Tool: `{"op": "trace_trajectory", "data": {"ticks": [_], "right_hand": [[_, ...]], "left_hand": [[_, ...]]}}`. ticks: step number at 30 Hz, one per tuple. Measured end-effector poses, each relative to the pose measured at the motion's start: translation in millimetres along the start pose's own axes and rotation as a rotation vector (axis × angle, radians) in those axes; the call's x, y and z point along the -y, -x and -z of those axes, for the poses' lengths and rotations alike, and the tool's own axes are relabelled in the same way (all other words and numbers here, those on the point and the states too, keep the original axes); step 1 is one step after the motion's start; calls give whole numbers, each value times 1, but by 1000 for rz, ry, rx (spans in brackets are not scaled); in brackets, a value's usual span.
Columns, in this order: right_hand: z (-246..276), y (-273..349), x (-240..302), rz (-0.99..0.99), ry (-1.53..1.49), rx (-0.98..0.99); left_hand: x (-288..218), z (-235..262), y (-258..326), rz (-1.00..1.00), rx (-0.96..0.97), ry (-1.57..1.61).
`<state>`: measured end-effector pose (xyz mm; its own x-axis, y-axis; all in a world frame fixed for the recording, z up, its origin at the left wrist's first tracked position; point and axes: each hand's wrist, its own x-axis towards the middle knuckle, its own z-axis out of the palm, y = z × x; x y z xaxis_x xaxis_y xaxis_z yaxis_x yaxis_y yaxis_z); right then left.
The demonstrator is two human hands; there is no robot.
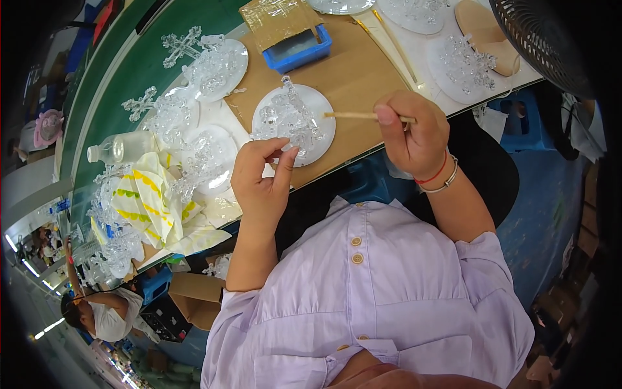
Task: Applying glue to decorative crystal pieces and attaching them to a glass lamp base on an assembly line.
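On a sheet of brown cardboard [363, 81] lies a round white disc [322, 102] with a clear, faceted plastic ornament [290, 123] on it. My left hand [260, 181] is at the disc's near left edge, thumb and forefinger closed together beside the ornament; whatever is between their tips is too small to make out. A thin tan wooden stick [353, 116] is gripped in my right hand [414, 133], held between thumb and fingers. It points left, its darker tip over the disc's right side, near the ornament.
Behind the disc stands a blue tray [299, 59] with a tape-covered cardboard flap [280, 23]. More clear ornaments on discs [217, 68] crowd the left, with a clear bottle [120, 149] and a yellow-white cloth [152, 201]. A fan [541, 39] is at upper right; another person [110, 314] sits far left.
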<state>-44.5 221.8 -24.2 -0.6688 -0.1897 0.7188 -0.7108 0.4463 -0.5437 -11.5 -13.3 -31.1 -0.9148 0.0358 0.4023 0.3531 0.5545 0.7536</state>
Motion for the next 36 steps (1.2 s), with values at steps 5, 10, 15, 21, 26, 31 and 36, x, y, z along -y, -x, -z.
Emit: {"op": "trace_trajectory", "data": {"ticks": [5, 10, 15, 21, 26, 31, 36], "right_hand": [[-9, -6, -12, -20, 31, -22], [-6, -2, -10, 13, 32, -14], [-7, -3, -10, -17, -15, -31], [-6, -4, -9, 26, 53, -5], [0, 3, 2, 69, -34, 56], [0, -1, -5, 71, 12, 32], [5, 4, 3, 54, -21, 80]], "left_hand": [[0, -2, 0, 5, -1, 15], [2, -2, 0, 4, 1, 29], [1, -2, 0, 2, 3, 11], [2, -3, 1, 14, -4, 27], [2, -6, 2, 1, -11, 18], [-3, -12, 1, -35, -12, 17], [-6, -13, 1, -83, -12, -47]]}}
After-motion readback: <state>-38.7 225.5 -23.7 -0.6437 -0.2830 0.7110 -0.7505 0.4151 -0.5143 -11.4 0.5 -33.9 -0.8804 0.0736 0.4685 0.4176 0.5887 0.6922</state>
